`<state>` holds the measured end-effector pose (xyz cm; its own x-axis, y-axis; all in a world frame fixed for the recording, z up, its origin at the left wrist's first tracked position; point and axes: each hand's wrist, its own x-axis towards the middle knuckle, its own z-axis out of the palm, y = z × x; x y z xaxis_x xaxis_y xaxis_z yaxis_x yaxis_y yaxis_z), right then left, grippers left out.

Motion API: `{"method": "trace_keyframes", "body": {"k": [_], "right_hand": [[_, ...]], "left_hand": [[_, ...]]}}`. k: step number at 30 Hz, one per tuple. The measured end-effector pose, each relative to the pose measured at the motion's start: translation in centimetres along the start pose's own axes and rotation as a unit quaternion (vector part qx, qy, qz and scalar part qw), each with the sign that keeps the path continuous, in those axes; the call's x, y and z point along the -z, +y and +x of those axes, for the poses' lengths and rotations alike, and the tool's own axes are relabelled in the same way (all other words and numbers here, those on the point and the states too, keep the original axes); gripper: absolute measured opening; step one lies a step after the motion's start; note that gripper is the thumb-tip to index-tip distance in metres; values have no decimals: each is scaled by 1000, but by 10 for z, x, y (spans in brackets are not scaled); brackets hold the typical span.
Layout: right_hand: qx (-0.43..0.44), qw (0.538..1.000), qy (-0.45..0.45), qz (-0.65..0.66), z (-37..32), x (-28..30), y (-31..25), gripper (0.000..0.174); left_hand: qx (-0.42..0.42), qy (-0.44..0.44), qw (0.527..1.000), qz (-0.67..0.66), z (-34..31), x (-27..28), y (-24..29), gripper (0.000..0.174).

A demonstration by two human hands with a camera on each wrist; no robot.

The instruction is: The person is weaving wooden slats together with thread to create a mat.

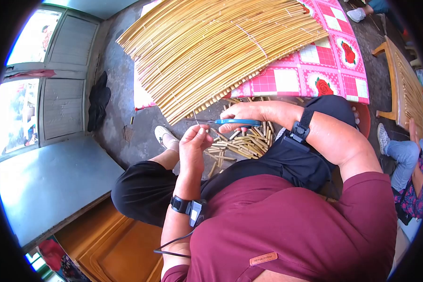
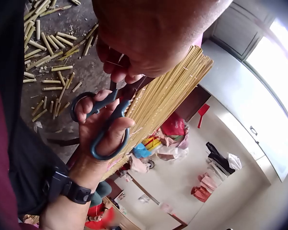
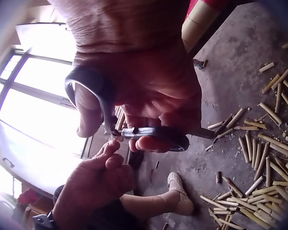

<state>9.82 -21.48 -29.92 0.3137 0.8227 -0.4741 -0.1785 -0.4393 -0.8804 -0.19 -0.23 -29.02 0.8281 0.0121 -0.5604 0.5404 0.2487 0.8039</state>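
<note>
A woven mat of thin reed stalks [image 1: 221,51] lies on the table, its near corner close to both hands. My right hand [image 1: 243,112] holds a pair of scissors with blue handles [image 1: 239,122], thumb and fingers through the loops. In the left wrist view the scissors' handles [image 2: 102,142] stand spread apart, the blades beside the mat's edge. My left hand [image 1: 192,145] pinches a thin thread [image 1: 196,117] just below the mat's corner, right at the blade tips. From the right wrist, the left hand's [image 3: 93,184] fingertips meet beneath the scissors [image 3: 151,134].
Short cut stalk pieces [image 1: 244,143] lie scattered on the floor below the table. A pink rose-patterned tablecloth [image 1: 286,81] shows beyond the mat. A blue-grey counter [image 1: 56,183] stands at the left. Another person's knee [image 1: 402,152] is at the right, beside a wooden frame [image 1: 399,80].
</note>
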Motion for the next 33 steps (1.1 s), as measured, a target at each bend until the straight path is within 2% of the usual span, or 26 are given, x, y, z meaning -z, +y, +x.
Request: {"method": "trace_keyframes", "body": {"k": [5, 9, 11, 16, 19, 23, 24, 25, 26, 28, 30, 32, 33], "right_hand": [[-12, 1000, 12, 5, -6, -2, -6, 50], [-28, 999, 12, -20, -10, 1, -14, 51], [-8, 1000, 6, -8, -8, 2, -12, 50], [50, 998, -25, -1, -16, 10, -18, 44], [139, 989, 0, 40, -30, 24, -27, 38], [124, 968, 209, 66, -68, 37, -50, 30], [113, 953, 273, 68, -79, 43, -52, 30], [125, 904, 409, 5, -82, 52, -41, 35], [134, 832, 534, -59, -86, 63, -28, 41], [-22, 748, 658, -83, -121, 81, -27, 43], [-20, 693, 716, -82, -152, 117, 21, 47], [-96, 636, 745, -177, -186, 133, 49, 46], [-158, 618, 750, -175, -196, 137, 58, 47]], "left_hand": [[-8, -3, 1000, 5, 2, 0, 0, 15], [-33, -28, 994, 101, 0, 1, 1, 16], [-36, -34, 987, 150, -9, -8, 2, 17], [-25, -60, 996, 55, -24, -16, 9, 20], [-23, -75, 997, -29, -26, -20, 20, 24], [-15, -87, 994, -58, -24, -26, 24, 27], [-12, -94, 993, -64, -23, -26, 21, 28], [-10, -100, 992, -71, -21, -27, 20, 29], [-6, -95, 993, -70, -21, -30, 20, 30], [2, -85, 994, -68, -21, -37, 20, 30], [14, -92, 994, -51, -17, -40, 15, 29], [25, -95, 994, -45, -12, -46, 10, 25], [30, -96, 994, -47, -11, -50, 8, 23]]}}
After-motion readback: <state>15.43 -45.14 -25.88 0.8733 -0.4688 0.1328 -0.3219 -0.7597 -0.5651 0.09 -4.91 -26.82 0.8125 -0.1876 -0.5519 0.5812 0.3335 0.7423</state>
